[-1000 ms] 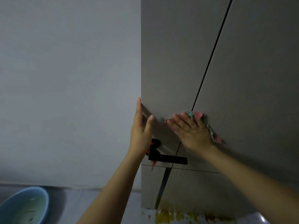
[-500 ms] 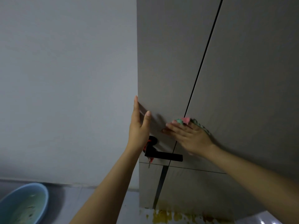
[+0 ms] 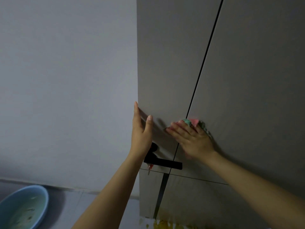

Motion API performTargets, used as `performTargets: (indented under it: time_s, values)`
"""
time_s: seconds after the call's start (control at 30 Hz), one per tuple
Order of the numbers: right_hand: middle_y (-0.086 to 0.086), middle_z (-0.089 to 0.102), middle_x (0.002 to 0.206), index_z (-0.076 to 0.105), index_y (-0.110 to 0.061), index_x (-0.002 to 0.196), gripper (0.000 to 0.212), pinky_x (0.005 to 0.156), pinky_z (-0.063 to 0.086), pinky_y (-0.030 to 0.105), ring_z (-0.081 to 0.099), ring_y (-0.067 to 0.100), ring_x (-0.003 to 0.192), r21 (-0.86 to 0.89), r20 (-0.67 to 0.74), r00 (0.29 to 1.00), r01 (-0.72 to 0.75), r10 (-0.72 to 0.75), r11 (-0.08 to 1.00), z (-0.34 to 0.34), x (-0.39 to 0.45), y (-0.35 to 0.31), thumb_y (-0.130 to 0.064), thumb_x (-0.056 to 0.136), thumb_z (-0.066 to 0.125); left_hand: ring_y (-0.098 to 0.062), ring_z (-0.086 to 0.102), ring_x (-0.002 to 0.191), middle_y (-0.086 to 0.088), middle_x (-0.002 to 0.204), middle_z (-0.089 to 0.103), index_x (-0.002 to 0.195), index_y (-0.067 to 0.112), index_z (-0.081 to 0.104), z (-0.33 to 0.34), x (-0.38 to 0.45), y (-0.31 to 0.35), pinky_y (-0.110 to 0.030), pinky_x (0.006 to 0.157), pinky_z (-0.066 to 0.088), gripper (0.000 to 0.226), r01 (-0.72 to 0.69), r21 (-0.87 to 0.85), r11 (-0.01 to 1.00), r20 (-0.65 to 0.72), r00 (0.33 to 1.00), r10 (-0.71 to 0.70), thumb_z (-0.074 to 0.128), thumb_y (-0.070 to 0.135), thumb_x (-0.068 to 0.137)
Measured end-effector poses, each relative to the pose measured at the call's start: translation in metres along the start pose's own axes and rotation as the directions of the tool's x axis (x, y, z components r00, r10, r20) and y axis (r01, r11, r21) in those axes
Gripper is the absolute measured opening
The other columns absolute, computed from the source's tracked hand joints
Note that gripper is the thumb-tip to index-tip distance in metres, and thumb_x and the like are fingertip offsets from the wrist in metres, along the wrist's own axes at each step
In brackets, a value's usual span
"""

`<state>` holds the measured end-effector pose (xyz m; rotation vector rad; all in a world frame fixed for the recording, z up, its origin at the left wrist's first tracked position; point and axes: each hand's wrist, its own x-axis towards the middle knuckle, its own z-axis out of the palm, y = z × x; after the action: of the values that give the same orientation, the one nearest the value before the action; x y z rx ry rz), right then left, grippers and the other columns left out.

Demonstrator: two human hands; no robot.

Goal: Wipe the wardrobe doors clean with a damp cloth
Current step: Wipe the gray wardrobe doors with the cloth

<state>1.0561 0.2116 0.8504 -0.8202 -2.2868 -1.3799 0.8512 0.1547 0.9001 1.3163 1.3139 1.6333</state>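
Head view: I wipe across the seam between two wardrobe doors.

My right hand (image 3: 194, 139), fingers extended flat, presses the cloth (image 3: 196, 123) onto the grey wardrobe door (image 3: 257, 96). My left hand (image 3: 142, 134), open and holding nothing, braces the door edge (image 3: 137, 80) just above the black handle (image 3: 163, 162). I advise even pressure and overlapping strokes. The cloth, pink and green, sits bunched under my fingertips.

Left hand (image 3: 141, 136) on wardrobe door (image 3: 165, 66) edge, cloth (image 3: 196, 123) under right hand (image 3: 193, 140) beside, handle (image 3: 162, 161) below, basin (image 3: 24, 209) far left
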Motion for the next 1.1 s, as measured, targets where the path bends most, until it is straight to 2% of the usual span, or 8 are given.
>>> performTargets:
  time_s: [0.17,0.47,0.63,0.8,0.87,0.97,1.03,1.1]
  values:
    - [-0.001,-0.008,0.160,0.028,-0.027,0.149,0.067,0.117,-0.013,0.041,-0.007,0.018,0.147,-0.003,0.007,0.996,-0.088,0.088,0.996,0.002,0.005,-0.006,-0.024,0.088,0.055,-0.006,0.010,0.144,0.012,0.158,0.006,0.150,0.036,-0.004,0.013,-0.001,-0.005,-0.039,0.119,0.018,0.079,-0.011,0.103,0.995,-0.095,0.995,0.021,0.053,0.034,0.095]
    - [-0.005,-0.020,0.157,-0.004,-0.028,0.151,0.058,0.117,-0.012,0.041,-0.016,0.020,0.145,0.219,-0.010,0.720,-0.675,0.693,0.705,-0.012,0.022,-0.023,-0.036,0.101,0.025,-0.023,0.011,0.144,-0.005,0.157,0.011,0.151,0.024,-0.007,0.035,0.001,0.006,-0.050,0.116,0.009,0.108,0.094,0.219,0.971,-0.241,0.970,-0.040,0.070,0.045,0.079]
    - [-0.007,-0.015,0.158,-0.002,-0.030,0.151,0.057,0.118,-0.008,0.036,-0.012,0.017,0.146,0.111,-0.083,0.793,-0.595,0.604,0.796,-0.011,-0.003,0.008,-0.036,0.101,0.024,-0.021,0.014,0.142,-0.002,0.155,0.016,0.151,0.024,0.001,0.033,0.003,0.004,-0.048,0.115,0.009,0.106,0.091,0.198,0.976,-0.255,0.966,-0.039,0.073,0.043,0.076]
    - [0.023,0.018,0.154,0.020,-0.009,0.149,0.052,0.118,-0.007,0.042,0.010,0.042,0.141,0.274,-0.129,0.330,-0.895,0.935,0.353,-0.023,0.015,0.026,-0.028,0.101,0.026,-0.021,0.015,0.142,-0.003,0.155,0.017,0.151,0.022,0.003,0.035,0.003,0.003,-0.048,0.115,0.011,0.106,0.079,0.194,0.978,-0.270,0.963,-0.024,0.073,0.045,0.074]
    - [0.010,-0.003,0.159,0.005,-0.021,0.152,0.054,0.117,-0.010,0.042,-0.004,0.033,0.145,0.315,-0.069,0.410,-0.856,0.909,0.410,-0.024,0.040,0.000,-0.033,0.102,0.021,-0.021,0.016,0.141,-0.003,0.154,0.018,0.151,0.022,0.004,0.036,0.003,0.002,-0.048,0.115,0.011,0.106,0.076,0.193,0.978,-0.278,0.960,-0.020,0.074,0.044,0.074]
    - [-0.006,-0.020,0.157,-0.007,-0.032,0.150,0.055,0.117,-0.010,0.040,-0.015,0.019,0.145,0.216,-0.017,0.769,-0.621,0.639,0.753,-0.016,0.043,-0.026,-0.037,0.103,0.020,-0.019,0.016,0.141,-0.003,0.154,0.017,0.151,0.024,0.004,0.036,0.003,0.000,-0.047,0.116,0.012,0.107,0.061,0.187,0.980,-0.279,0.960,-0.007,0.075,0.044,0.074]
    - [-0.007,-0.017,0.158,-0.004,-0.032,0.150,0.053,0.118,-0.008,0.037,-0.012,0.017,0.146,0.155,-0.031,0.799,-0.589,0.600,0.793,-0.014,0.026,-0.007,-0.037,0.103,0.019,-0.016,0.014,0.141,-0.001,0.154,0.013,0.151,0.025,0.001,0.036,0.002,-0.001,-0.043,0.117,0.012,0.107,0.046,0.172,0.984,-0.275,0.961,0.003,0.075,0.043,0.075]
    - [0.003,0.002,0.160,0.009,-0.026,0.152,0.052,0.118,-0.008,0.036,0.001,0.026,0.146,0.122,-0.094,0.688,-0.710,0.720,0.694,-0.017,0.007,0.019,-0.037,0.102,0.018,-0.013,0.009,0.142,0.000,0.156,0.006,0.151,0.027,-0.001,0.038,0.000,-0.002,-0.040,0.117,0.011,0.107,0.014,0.176,0.984,-0.279,0.960,0.036,0.073,0.043,0.077]
